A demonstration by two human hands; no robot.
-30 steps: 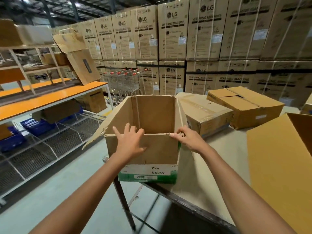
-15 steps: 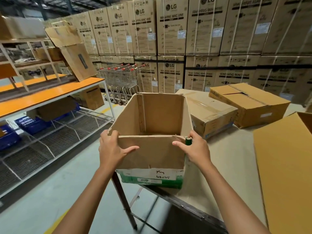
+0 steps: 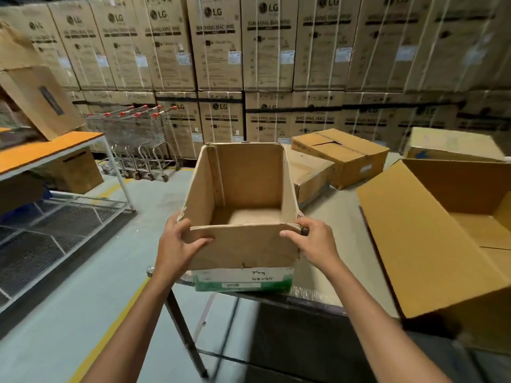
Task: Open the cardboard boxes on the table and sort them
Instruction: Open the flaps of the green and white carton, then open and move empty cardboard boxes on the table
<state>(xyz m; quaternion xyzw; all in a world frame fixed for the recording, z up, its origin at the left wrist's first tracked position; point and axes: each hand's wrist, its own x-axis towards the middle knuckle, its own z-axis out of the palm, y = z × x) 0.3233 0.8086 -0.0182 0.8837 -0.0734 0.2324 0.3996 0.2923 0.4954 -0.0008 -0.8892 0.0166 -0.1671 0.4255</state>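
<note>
An open, empty cardboard box (image 3: 243, 244) with a green and white band along its bottom stands at the table's near left corner. My left hand (image 3: 177, 244) grips its near left corner, thumb on the front wall. My right hand (image 3: 312, 241) grips the near right corner, with a small dark object under the fingers. A large open yellow-brown box (image 3: 431, 244) lies to the right on the table (image 3: 343, 211). Two closed boxes (image 3: 343, 156) (image 3: 309, 175) sit behind the held box, and another closed box (image 3: 453, 145) at the far right.
A wall of stacked washing-machine cartons (image 3: 265, 64) fills the background. Nested shopping trolleys (image 3: 138, 139) stand at the left rear. An orange-topped shelf rack (image 3: 47, 150) with wire shelves and a leaning box (image 3: 41, 100) runs along the left, across a floor aisle with a yellow line (image 3: 110, 335).
The box's side flaps have come upright and both hands have shifted from the front flap to its near corners. The camera has tilted down and turned right.
</note>
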